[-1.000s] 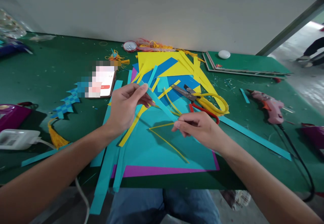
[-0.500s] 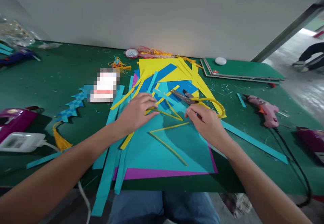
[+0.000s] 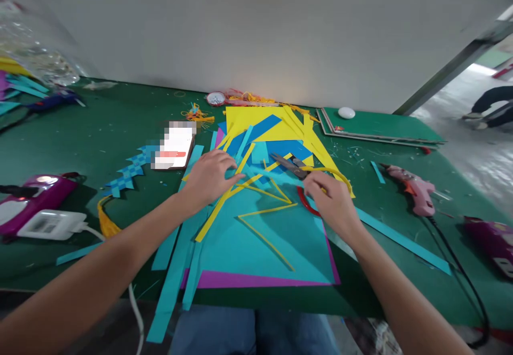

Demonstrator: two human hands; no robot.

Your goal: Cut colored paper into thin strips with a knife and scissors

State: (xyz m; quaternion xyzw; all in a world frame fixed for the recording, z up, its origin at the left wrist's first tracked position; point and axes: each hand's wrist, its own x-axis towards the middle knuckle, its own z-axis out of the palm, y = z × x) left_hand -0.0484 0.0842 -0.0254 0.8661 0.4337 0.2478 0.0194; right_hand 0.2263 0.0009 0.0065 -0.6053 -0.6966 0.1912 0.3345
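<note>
Showing red and yellow handles (image 3: 304,201), grey-bladed scissors (image 3: 291,167)

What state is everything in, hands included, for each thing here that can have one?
Scissors: lying down, blade opening unclear
Right hand: fingers curled at the scissors' handles, grip unclear
Left hand: open
Front yellow strip: sharply bent
Cyan sheet: lying flat
Phone: screen lit, partly blurred out
Pink glue gun: lying on its side, cord attached
White box: cable plugged in
</note>
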